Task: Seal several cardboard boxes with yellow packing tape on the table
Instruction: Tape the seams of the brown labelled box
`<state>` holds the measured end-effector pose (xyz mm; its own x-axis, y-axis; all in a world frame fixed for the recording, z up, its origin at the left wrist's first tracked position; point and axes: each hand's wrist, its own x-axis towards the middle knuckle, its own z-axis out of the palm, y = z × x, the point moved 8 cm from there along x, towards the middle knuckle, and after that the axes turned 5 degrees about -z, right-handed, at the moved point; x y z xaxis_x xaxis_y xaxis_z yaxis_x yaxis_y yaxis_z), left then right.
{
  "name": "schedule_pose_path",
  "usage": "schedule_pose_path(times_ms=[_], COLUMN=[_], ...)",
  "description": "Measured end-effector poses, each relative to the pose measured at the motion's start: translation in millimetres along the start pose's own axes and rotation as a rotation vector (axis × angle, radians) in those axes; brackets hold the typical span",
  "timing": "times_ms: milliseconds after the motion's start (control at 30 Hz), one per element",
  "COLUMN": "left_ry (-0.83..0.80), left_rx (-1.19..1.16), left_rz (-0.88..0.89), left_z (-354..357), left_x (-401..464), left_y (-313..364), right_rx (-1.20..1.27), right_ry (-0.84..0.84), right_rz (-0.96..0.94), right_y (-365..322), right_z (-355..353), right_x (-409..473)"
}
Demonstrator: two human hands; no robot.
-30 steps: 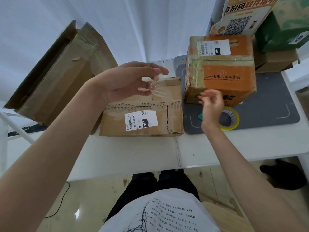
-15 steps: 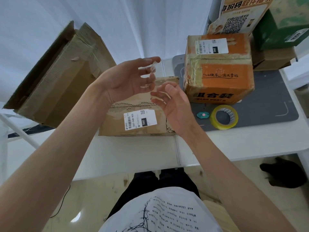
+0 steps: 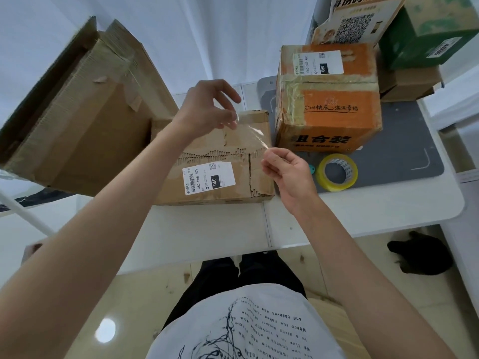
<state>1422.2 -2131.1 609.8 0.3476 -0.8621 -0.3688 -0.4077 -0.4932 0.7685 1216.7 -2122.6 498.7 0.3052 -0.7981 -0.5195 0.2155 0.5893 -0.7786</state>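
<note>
Spanning the flat brown box [image 3: 212, 161], a tape strip [image 3: 250, 136] is now stretched and pinched between left hand [image 3: 207, 110] and right hand [image 3: 287, 169], previously together; tape roll [image 3: 337, 172] lies on the mat, so sealing is judged imminent

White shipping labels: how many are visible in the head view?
3. One on the flat brown box under the hands, one on top of the orange box, one partly cut off on the green box top right. Others may be hidden.
</note>
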Motion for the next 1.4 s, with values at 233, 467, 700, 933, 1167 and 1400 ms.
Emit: schedule_pose_path(times_ms=[233, 467, 700, 933, 1167, 1400], left_ry=[-0.044, -0.089, -0.121, -0.27, -0.304, -0.323], left_rx=[-0.064, -0.236, 0.376, 0.616, 0.524, 0.47], left_rz=[-0.071, -0.119, 0.037, 0.101, 0.094, 0.047], left_z=[25.1, 56.2, 94.2, 116.3, 112.5, 104.2], left_x=[11.3, 9.9, 35.7, 54.5, 60.9, 62.9], left_y=[-26.7, -83.3, -98.4, -98.6, -90.1, -93.7], right_rx=[-0.131, -0.768, -1.175, -1.168, -1.163, -1.144], right_ry=[0.198, 0.146, -0.095, -0.269, -0.509, -0.657], right_rz=[-0.1, -0.563, -0.756, -0.672, -0.461, -0.314], right_y=[-16.3, -96.9, -131.9, -130.6, -104.0, -79.8], right_z=[-29.4, -4.6, 43.9, 43.7, 43.8, 44.6], right_x=[-6.8, -1.9, -0.3, -4.5, -8.7, -12.4])
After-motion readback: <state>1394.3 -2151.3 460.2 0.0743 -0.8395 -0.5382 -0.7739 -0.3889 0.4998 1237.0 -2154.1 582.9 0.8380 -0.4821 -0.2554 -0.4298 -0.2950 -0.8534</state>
